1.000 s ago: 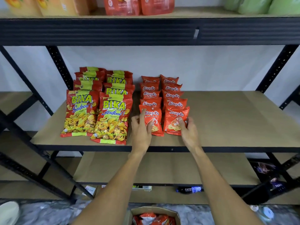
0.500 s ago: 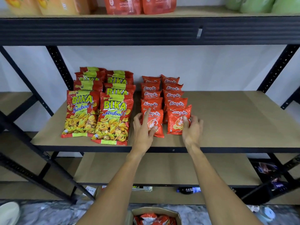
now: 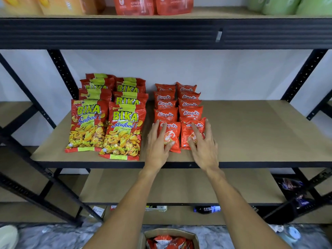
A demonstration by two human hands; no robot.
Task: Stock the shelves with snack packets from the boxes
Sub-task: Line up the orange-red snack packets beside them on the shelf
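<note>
Partly stocked: both hands flat on the front pair of Alang-Ku packets

Progress. The middle shelf (image 3: 260, 133) carries two blocks of stock, both on its left half. BIKA Seafood packets (image 3: 124, 130) lie in two overlapping columns that run back to the wall. Just beside them on the right, the small red Alang-Ku packets (image 3: 167, 115) lie in two overlapping columns of the same kind. A cardboard box (image 3: 169, 231) stands open on the floor below the shelving, with more red packets showing inside.

Judgement: the task is under way and not near done. The box has stock to give, and the stock so far fills only part of the shelf's width.

Step in hand, as I read it: seating and squaring the front-most pair of the Alang-Ku columns, close to the shelf's front edge.

Hands. Both forearms reach forward from the bottom of the view, palms down.
- Left hand (image 3: 158, 146) rests on the front left packet (image 3: 173, 136). The fingers are straight and lie along its left side, and the thumb is on its lower part.
- Right hand (image 3: 203, 146) rests on the front right packet (image 3: 186, 133). The fingers are spread wide across its face, and the thumb is on its lower part.

Grip, both sides: not closed. The fingers are extended and only touch or press; both packets lie on the shelf and nothing is lifted. Whether either thumb tucks under a packet edge, I cannot tell.
</note>
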